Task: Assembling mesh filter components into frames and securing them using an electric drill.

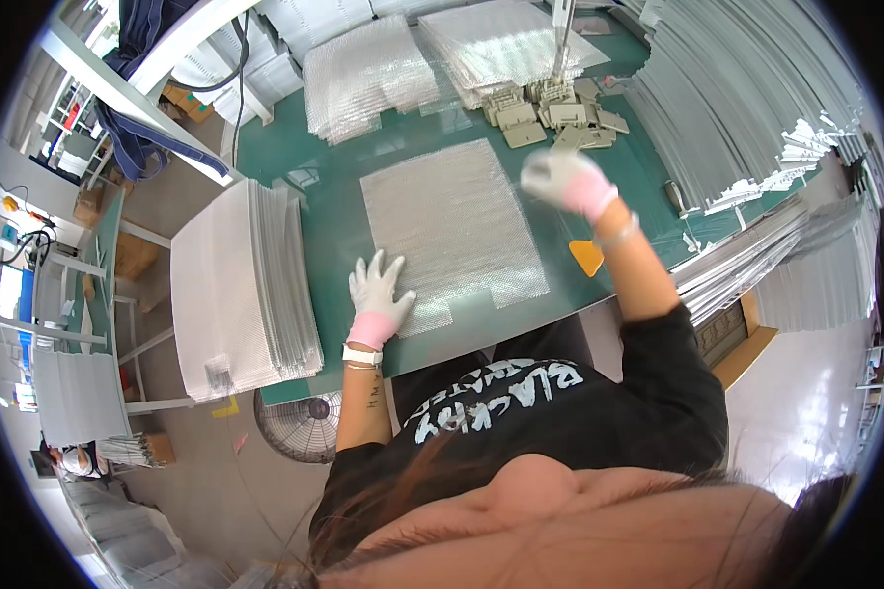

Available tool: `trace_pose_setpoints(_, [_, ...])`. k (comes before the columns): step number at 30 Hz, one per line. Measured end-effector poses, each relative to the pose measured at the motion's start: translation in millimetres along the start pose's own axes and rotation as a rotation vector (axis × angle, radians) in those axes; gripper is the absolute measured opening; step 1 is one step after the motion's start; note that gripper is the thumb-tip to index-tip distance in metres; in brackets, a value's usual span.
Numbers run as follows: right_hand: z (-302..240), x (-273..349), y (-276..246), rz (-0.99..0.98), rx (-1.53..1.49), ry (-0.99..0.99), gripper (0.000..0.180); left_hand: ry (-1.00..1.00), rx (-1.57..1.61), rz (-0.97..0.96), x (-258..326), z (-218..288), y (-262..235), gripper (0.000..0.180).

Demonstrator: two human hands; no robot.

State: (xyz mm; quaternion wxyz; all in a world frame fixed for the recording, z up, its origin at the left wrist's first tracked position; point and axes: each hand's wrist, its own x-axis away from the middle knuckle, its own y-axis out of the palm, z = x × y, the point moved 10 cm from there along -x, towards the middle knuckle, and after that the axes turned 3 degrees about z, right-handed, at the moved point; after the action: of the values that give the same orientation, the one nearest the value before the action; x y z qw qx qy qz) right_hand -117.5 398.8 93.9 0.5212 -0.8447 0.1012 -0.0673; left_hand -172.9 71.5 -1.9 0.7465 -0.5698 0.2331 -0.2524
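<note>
Pressing flat with spread fingers, the left hand rests on the near-left corner of the bubble-wrap sheet, gripping nothing. The sheet stretches away and to the right of it, long axis running away from the body. The right hand is raised past the far-right corner, blurred; whether it holds anything cannot be told.

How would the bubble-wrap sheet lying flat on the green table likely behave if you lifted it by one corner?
The bubble-wrap sheet is thin and lies limp on the table, so it would probably flop and sag. It looks light for its size. The left hand is pressed on its edge, which suggests it slides easily.
</note>
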Motion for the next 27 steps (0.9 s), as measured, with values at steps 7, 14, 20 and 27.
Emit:
trace_pose_setpoints(7, [100.2, -150.8, -71.7, 0.306, 0.272, 0.565, 0.101, -0.067, 0.007, -0.059, -8.8, 18.1, -8.6, 0.072])
trace_pose_setpoints(14, [122.9, -164.2, -124.6, 0.664, -0.251, 0.417, 0.094, -0.123, 0.310, 0.473, 57.9, -3.5, -84.1, 0.082])
trace_pose_setpoints(20, [146.8, -121.4, -157.3, 1.094, -1.128, -0.020, 0.064, -0.046, 0.521, 0.393, 70.7, 13.9, -71.7, 0.077])
trace_pose_setpoints(27, [-2.7, 10.2, -76.9, 0.861, -1.286, -0.392, 0.085, 0.028, 1.104, -0.128, 37.7, 59.1, -26.6, 0.073])
